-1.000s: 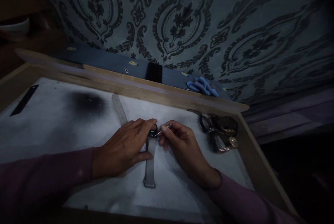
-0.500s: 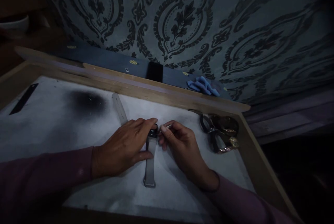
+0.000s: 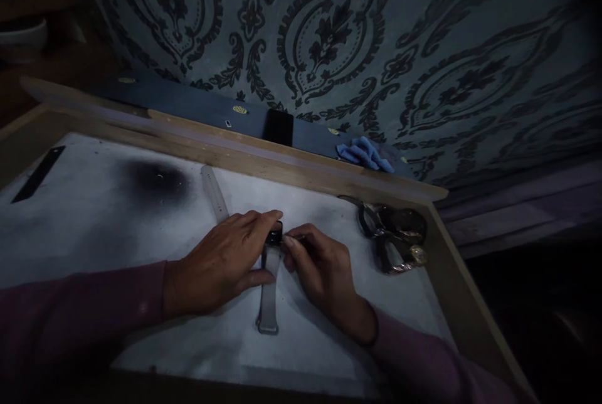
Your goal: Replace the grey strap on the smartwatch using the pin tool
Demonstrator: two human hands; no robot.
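My left hand (image 3: 221, 260) grips a smartwatch by its dark case (image 3: 273, 234), thumb and fingers around it on the white surface. A grey watch strap (image 3: 269, 300) runs from the case toward me and ends in a loop. Another light grey strap piece (image 3: 214, 194) sticks out beyond my left hand; whether it joins the watch is hidden. Fingertips of my right hand (image 3: 327, 272) pinch a small thin tool (image 3: 300, 238), pointed at the right side of the case. Its tip is too small and dark to make out.
Several watches and bands (image 3: 395, 234) lie heaped at the tray's right side. A black strip (image 3: 38, 175) lies at far left. Along the wooden rim (image 3: 226, 143), a black phone (image 3: 278, 128) and a blue cloth (image 3: 364, 153) rest on the blue cover beyond.
My right hand has shifted slightly left, bringing the thin tool closer against the watch case and turning it lower. My left hand keeps its hold on the watch.
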